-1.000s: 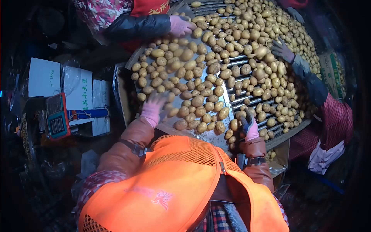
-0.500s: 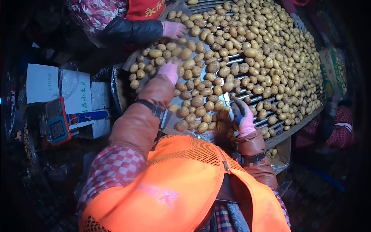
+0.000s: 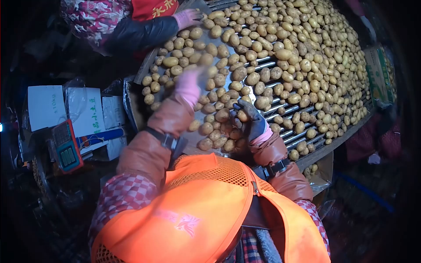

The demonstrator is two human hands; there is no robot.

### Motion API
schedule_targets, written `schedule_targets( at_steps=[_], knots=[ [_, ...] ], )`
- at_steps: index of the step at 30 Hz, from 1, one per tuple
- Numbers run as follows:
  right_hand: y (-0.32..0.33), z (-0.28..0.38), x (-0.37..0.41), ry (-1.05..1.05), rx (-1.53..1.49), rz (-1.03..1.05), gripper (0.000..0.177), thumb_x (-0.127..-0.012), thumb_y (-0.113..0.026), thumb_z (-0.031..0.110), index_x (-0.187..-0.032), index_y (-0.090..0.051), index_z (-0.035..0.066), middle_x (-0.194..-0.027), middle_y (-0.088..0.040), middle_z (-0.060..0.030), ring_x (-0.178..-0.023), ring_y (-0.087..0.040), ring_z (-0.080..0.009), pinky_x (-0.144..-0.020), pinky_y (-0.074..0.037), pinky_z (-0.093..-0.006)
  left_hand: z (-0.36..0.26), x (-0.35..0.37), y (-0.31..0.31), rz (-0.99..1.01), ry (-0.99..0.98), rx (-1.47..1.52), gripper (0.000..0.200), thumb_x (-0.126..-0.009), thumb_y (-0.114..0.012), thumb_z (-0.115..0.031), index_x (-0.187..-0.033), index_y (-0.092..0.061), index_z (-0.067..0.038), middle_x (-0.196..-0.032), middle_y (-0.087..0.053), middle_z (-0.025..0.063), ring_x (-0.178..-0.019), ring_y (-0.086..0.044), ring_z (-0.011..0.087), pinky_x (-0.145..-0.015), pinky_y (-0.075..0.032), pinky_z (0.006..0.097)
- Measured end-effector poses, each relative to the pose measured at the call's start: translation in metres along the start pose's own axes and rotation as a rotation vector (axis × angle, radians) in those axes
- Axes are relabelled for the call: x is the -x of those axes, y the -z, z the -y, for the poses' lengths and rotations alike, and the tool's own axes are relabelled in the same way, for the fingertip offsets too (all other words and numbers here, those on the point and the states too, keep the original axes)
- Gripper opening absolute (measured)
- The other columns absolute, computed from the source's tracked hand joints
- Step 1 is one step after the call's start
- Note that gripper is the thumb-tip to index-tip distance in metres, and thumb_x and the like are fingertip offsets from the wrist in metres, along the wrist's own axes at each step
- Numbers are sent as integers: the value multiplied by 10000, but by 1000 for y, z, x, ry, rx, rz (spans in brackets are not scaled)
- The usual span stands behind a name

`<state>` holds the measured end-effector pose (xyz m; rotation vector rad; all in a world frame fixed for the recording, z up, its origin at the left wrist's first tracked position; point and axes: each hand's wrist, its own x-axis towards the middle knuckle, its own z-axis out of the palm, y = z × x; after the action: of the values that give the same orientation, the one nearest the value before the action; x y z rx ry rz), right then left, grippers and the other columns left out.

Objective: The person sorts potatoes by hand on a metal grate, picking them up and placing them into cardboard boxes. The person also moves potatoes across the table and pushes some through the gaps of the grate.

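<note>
Potatoes [image 3: 222, 115] lie across a smooth metal sheet [image 3: 199, 115] in front of me and over the bars of a rack to the right. My left hand [image 3: 190, 84], in a pink glove, is over the potatoes on the left of the sheet; its fingers are smeared by motion. At the sheet's right edge is my right hand [image 3: 253, 122], in a dark glove with a pink cuff. Its fingers curl around a potato [image 3: 242, 115], with more potatoes just beneath.
Metal bars [image 3: 287, 125] slope away under a thick spread of potatoes. Another person's pink-gloved hand [image 3: 187, 18] rests at the far left edge. White boxes [image 3: 87, 109] and a scale display [image 3: 67, 147] stand left. An open carton [image 3: 322, 173] sits below the rack's near edge.
My right hand has moved left from the bars to the potatoes at the sheet's edge. My left hand remains over the left side, now more blurred. The other person's hand has drawn back.
</note>
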<state>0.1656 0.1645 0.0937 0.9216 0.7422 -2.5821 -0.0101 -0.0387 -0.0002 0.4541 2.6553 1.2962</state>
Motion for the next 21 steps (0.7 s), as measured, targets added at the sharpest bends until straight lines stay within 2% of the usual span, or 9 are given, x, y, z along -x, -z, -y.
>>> schedule_targets(
  at_steps=[1, 3, 4, 7, 8, 11, 13, 17, 21],
  knots=[
    [0, 1, 2, 21, -42, -54, 377, -986, -533, 211, -1303, -502, 10, -1240, -555, -118, -1088, -574, -247, -882, -528, -358, 0, -15, 20, -135, -116, -421, 444, -885, -658, -352, -1283, -601, -166, -1138, -651, 151, -1056, -619, 317, -935, -484, 394],
    [42, -10, -19, 73, -135, 104, 405, -978, -562, 255, -1280, -500, -8, -1273, -533, -146, -1114, -567, -279, -932, -518, -389, 9, -26, 28, -355, 0, -802, 524, -865, -653, -387, -1340, -544, -194, -1340, -542, 125, -1210, -514, 349, -999, -432, 481],
    [41, -13, -19, 129, -158, 98, 486, -943, -600, 340, -1284, -488, 12, -1251, -530, -135, -1070, -569, -265, -919, -514, -398, 23, -31, 25, -90, 160, -758, 643, -826, -671, -404, -1408, -461, -231, -1478, -393, 96, -1313, -397, 374, -1052, -368, 542],
    [38, -12, -23, 192, -197, 87, 579, -920, -620, 427, -1299, -465, 17, -1256, -510, -142, -1056, -559, -266, -928, -502, -420, -9, 32, -11, 236, -50, -871, 717, -795, -651, -122, -1455, -390, -225, -1552, -261, 119, -1376, -326, 376, -1131, -281, 524],
    [40, -13, -22, 201, -213, 65, 589, -933, -601, 429, -1310, -454, 1, -1283, -493, -161, -1086, -546, -281, -949, -494, -433, 1, 57, -22, 284, -129, -646, 811, -738, -593, 19, -1475, -358, -223, -1577, -208, 111, -1425, -253, 381, -1146, -261, 530],
    [51, -12, -23, 205, -238, 43, 592, -954, -570, 426, -1327, -440, -15, -1319, -473, -186, -1147, -523, -307, -987, -475, -460, 2, 82, 1, 385, -162, -319, 709, -704, -529, 80, -1375, -514, -146, -1441, -450, 163, -1325, -443, 350, -1110, -364, 423],
    [61, -14, -26, 202, -230, 123, 600, -954, -568, 429, -1338, -435, -12, -1312, -478, -187, -1176, -511, -315, -997, -466, -473, 27, 72, 23, 159, -45, -289, 639, -715, -498, 85, -1307, -583, -141, -1300, -576, 186, -1232, -529, 359, -1065, -411, 390],
    [63, -14, -32, 205, -220, 129, 637, -956, -549, 458, -1375, -411, -2, -1357, -444, -198, -1213, -484, -324, -1014, -441, -497, 24, 1, 57, 9, 219, -564, 556, -794, -511, 1, -1321, -567, -169, -1222, -616, 171, -1115, -589, 387, -982, -461, 451],
    [53, -7, -24, 214, -198, 165, 762, -956, -472, 565, -1474, -304, 32, -1477, -343, -199, -1283, -424, -340, -1022, -397, -528, 73, -39, 38, 174, 274, -636, 492, -831, -516, -36, -1309, -564, -144, -1224, -618, 185, -1143, -578, 377, -995, -452, 445]
  ],
)
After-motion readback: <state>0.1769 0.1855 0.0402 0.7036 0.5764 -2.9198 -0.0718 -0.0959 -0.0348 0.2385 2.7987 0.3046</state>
